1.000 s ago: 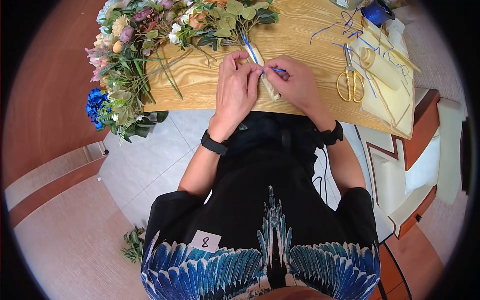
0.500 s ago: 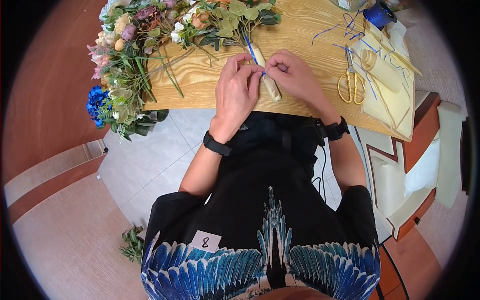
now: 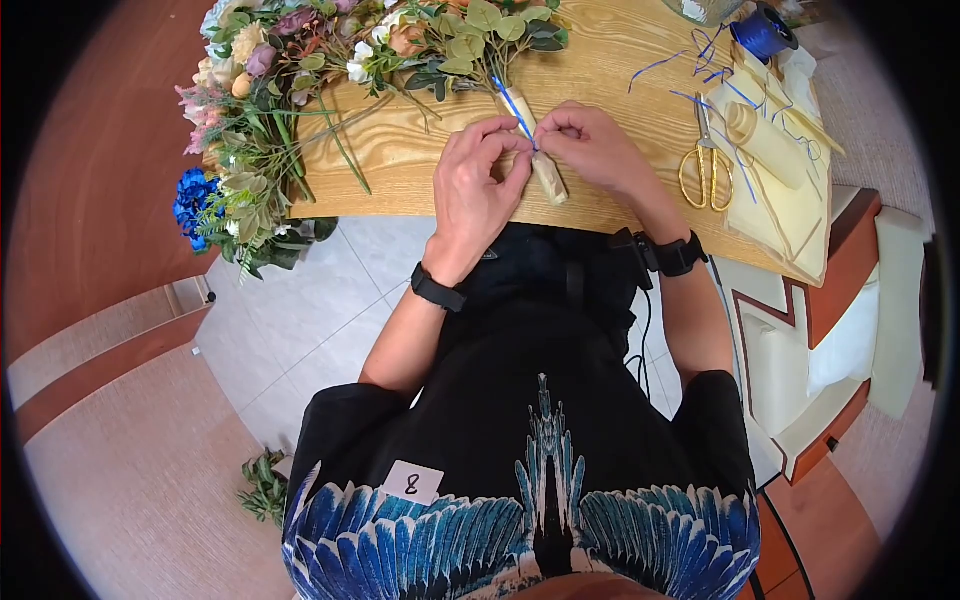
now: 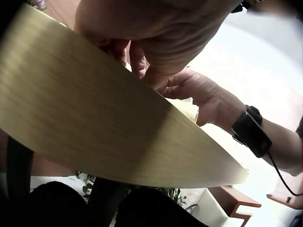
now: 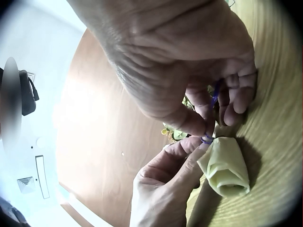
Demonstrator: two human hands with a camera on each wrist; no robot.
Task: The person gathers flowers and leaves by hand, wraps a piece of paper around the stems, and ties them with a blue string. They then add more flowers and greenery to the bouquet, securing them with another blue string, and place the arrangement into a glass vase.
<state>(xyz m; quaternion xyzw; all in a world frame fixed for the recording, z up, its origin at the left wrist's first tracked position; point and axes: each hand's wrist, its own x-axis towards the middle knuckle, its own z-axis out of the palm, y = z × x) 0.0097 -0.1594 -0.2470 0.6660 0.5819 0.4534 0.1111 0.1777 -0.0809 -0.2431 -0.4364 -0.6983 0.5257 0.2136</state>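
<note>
A paper-wrapped bundle of stems (image 3: 551, 183) lies on the table, its leafy flower end pointing away from me. A thin blue ribbon (image 3: 512, 102) runs down the wrap and loops round it. My left hand (image 3: 472, 180) pinches the ribbon against the wrap between thumb and forefinger. Opposite it, my right hand (image 3: 590, 145) pinches the ribbon with thumb and forefinger, its other fingers curled. In the right wrist view both hands meet at a small blue loop (image 5: 207, 139), just above the folded cream paper end (image 5: 225, 165). The left wrist view mostly shows the table edge (image 4: 94, 109).
Loose artificial flowers (image 3: 250, 60) and stems cover the table's left side, with a blue flower (image 3: 195, 208) at its edge. Gold-handled scissors (image 3: 708, 180) lie on the right, beside cream paper sheets (image 3: 775, 215). A blue ribbon spool (image 3: 765, 36) stands behind them.
The right hand's fingers have shifted a little up and away, drawing the ribbon at the wrap. The left hand keeps its pinch; the whole scene drifts slightly rightward.
</note>
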